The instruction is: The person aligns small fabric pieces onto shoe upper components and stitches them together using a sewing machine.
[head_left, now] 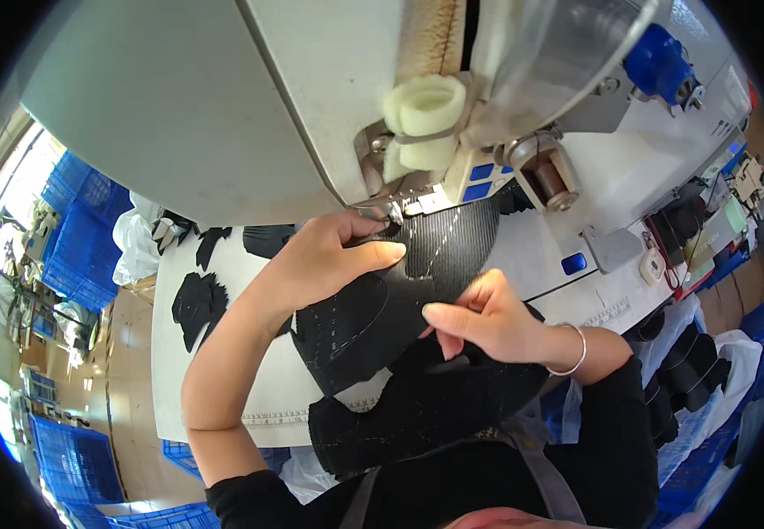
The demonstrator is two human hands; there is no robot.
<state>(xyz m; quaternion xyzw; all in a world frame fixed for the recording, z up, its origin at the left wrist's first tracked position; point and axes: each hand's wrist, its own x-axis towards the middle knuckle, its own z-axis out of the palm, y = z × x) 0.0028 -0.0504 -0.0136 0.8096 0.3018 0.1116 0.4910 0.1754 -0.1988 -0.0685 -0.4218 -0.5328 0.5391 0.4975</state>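
A black ribbed fabric piece (452,242) with a pale stitched line lies under the needle area of a sewing machine (179,106). My left hand (324,264) grips the left side of this black work close to the needle, its thumb on top and its fingertips partly hidden. Below and to the right, my right hand (496,322) is closed at the near edge of the same work, thumb against curled fingers. Curved stitching marks the black section (342,331) below my left hand. A larger black piece (426,410) hangs over the table's front edge toward my lap.
Loose black scraps (199,307) lie on the white table (263,383) at left. A brown thread bobbin (549,181) sits on the machine's right side. Blue crates (86,242) stand at far left, and black pieces (686,375) in plastic bags are at right.
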